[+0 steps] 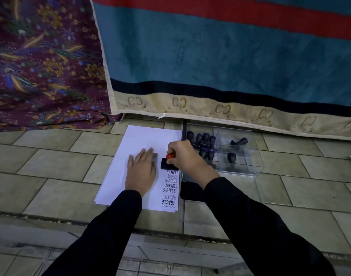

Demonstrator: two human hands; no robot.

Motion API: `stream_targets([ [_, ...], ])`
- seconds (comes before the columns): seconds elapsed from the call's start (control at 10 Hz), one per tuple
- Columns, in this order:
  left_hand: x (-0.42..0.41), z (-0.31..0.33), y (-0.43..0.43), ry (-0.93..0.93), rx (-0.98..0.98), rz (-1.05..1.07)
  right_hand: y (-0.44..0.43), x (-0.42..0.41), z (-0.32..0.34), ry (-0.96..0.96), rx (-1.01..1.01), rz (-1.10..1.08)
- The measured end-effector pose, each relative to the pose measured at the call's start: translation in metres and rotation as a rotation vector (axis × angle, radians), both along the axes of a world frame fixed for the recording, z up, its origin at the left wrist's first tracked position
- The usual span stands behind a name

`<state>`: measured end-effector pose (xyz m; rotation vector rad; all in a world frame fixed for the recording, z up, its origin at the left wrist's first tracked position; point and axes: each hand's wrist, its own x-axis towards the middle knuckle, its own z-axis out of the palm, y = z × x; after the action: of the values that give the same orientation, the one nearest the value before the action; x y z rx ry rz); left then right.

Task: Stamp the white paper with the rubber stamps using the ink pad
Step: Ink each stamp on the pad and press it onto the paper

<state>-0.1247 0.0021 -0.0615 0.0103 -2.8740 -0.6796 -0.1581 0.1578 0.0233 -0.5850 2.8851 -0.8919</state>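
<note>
Fingers grip round red knob, blk rect stamp on paper.

Both arms are in long black sleeves, plain and loose-ish, running right up to the wrists. Hands bare, no rings or watch showing.

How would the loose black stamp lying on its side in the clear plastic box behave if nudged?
The loose black rubber stamp in the clear plastic box would probably roll or pivot, since it lies on its rounded handle. It looks small and likely light. The box's walls should stop it from going far.
</note>
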Motion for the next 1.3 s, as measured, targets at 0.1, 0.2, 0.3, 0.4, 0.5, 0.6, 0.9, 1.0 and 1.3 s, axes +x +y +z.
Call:
stream_targets([
  [0.1,0.000,0.000,0.000,-0.005,-0.008,0.000,0.001,-0.001,-0.001,0.007,-0.010,-0.003],
  [0.2,0.000,0.001,0.000,-0.002,0.000,-0.003,0.001,-0.002,0.003,-0.010,-0.033,-0.019],
  [0.3,0.000,0.000,0.001,0.004,0.012,0.007,0.003,0.002,0.002,-0.016,-0.033,-0.001],
  [0.4,-0.001,0.000,0.000,0.003,0.010,0.009,0.005,0.002,0.003,-0.003,-0.032,0.004],
  [0.5,-0.001,-0.001,-0.001,0.005,0.019,0.003,0.013,-0.002,0.011,0.044,-0.115,-0.075],
  [0.6,0.000,0.000,-0.001,0.012,0.032,0.001,0.034,-0.009,0.030,0.036,-0.345,-0.279],
  [0.9,0.000,-0.001,-0.001,0.011,0.038,0.002,0.173,-0.001,0.065,0.159,-0.381,-0.559],
  [1.0,-0.001,-0.002,-0.001,0.013,0.033,0.003,0.194,0.002,0.041,0.173,-0.058,-0.569],
  [1.3,-0.001,-0.004,-0.002,0.027,0.033,-0.002,0.191,-0.011,0.021,0.026,0.214,-0.481],
])
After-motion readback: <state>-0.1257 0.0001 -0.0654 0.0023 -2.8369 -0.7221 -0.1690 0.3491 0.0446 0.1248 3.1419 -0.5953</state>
